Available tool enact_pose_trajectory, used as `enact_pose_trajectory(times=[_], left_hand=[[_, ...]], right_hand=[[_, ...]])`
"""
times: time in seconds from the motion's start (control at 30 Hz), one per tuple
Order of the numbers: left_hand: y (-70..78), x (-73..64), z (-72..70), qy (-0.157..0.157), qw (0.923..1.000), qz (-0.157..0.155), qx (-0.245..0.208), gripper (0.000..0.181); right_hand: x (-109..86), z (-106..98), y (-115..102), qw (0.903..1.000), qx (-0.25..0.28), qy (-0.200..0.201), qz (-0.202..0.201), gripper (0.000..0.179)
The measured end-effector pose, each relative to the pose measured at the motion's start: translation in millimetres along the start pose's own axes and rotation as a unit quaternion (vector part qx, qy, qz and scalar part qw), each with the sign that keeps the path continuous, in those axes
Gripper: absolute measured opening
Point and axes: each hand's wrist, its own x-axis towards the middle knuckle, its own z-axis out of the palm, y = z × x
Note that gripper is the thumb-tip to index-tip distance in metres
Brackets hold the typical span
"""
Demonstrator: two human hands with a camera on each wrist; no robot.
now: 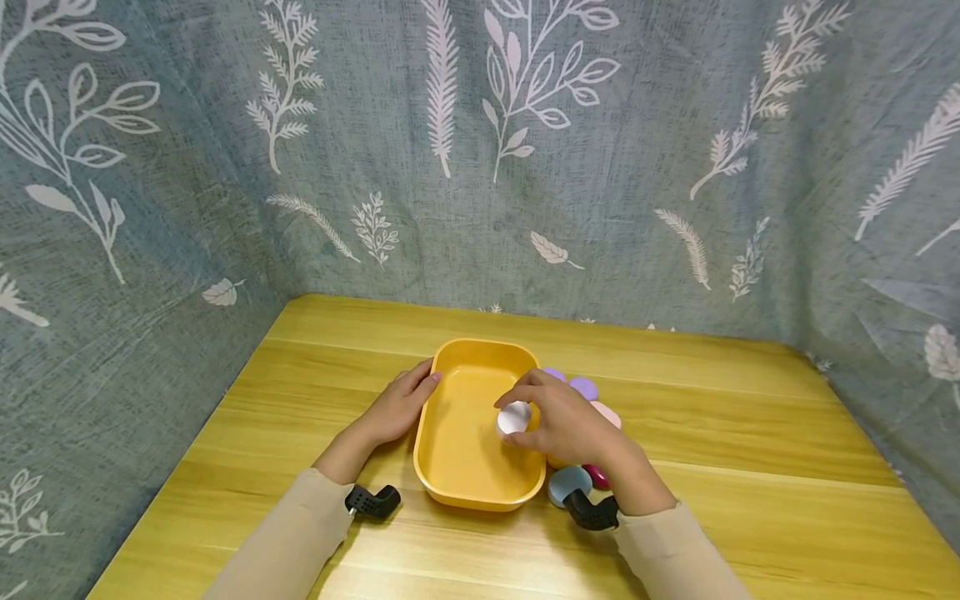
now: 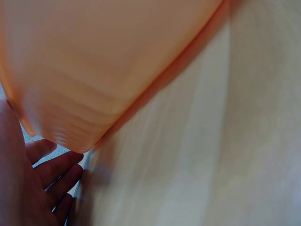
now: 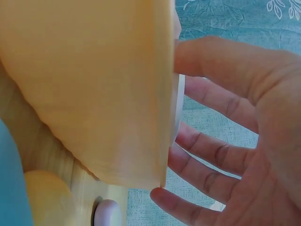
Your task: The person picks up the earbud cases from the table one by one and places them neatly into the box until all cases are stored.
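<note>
A deep yellow tray [image 1: 468, 467] with rounded corners stands on the table. My left hand [image 1: 397, 406] grips its left rim, thumb over the edge; in the left wrist view its fingers [image 2: 66, 169] lie against the outer wall. Over the tray's right side, my right hand [image 1: 566, 421] holds a white round piece [image 1: 513, 418] between thumb and fingers. In the right wrist view the tray wall [image 3: 94, 94] hides most of this piece, and a thin white edge [image 3: 179, 103] shows by the fingers.
Right of the tray lie purple round pieces [image 1: 584, 388], a pink one [image 1: 609, 414], a magenta one [image 1: 596, 477] and a blue-grey one [image 1: 568, 483]. A yellow one [image 3: 49, 197] shows in the right wrist view. A patterned curtain [image 1: 465, 233] hangs behind the table.
</note>
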Motion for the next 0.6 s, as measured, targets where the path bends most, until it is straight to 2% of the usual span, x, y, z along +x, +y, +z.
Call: enact_pose_trajectory(times=[0.23,0.47,0.6], left_hand=[[-1.3,0.5,-0.2,-0.005,0.9999,0.011,-0.012,0.060],[2.7,-0.9,-1.0,0.004,0.9999,-0.010,-0.006,0.062],[3.5,-1.5,-1.4,0.003,0.9999,-0.014,-0.005,0.063]], right_hand=[[-0.5,2.5,-0.4,0.9999,0.010,-0.012,-0.006,0.037],[-1.9,3.8,-4.9,0.9986,0.041,-0.033,0.005,0.038],[-1.3,5.4,-6.5,0.9985,0.037,-0.040,0.007,0.036]])
